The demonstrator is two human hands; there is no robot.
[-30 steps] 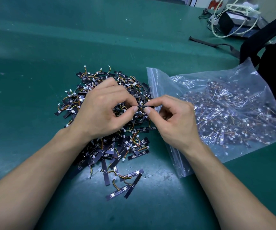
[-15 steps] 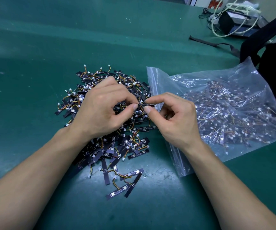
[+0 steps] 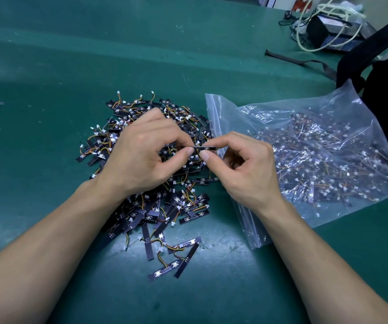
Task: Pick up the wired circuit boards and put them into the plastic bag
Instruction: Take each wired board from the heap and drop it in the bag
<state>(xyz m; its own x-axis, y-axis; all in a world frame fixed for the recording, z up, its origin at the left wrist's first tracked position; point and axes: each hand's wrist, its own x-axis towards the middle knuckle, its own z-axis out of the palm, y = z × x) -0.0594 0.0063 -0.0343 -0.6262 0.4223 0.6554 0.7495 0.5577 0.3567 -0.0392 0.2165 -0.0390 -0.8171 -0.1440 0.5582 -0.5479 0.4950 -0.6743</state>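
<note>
A heap of small black wired circuit boards (image 3: 155,206) with orange and yellow wires and white plugs lies on the green mat. Above its right part, my left hand (image 3: 141,155) and my right hand (image 3: 244,167) pinch the two ends of one thin black circuit board (image 3: 203,148), held level between thumbs and forefingers. To the right lies a clear zip plastic bag (image 3: 316,160) with many such boards inside, its open mouth facing the heap, just beside my right hand.
The green table mat (image 3: 71,66) stretches far to the left and back. A black bag with straps (image 3: 387,73) stands at the right edge. A dark box wrapped in white cable (image 3: 328,26) sits at the back right.
Both hands keep pinching the same board over the heap; they have barely shifted, only turning the board slightly.
</note>
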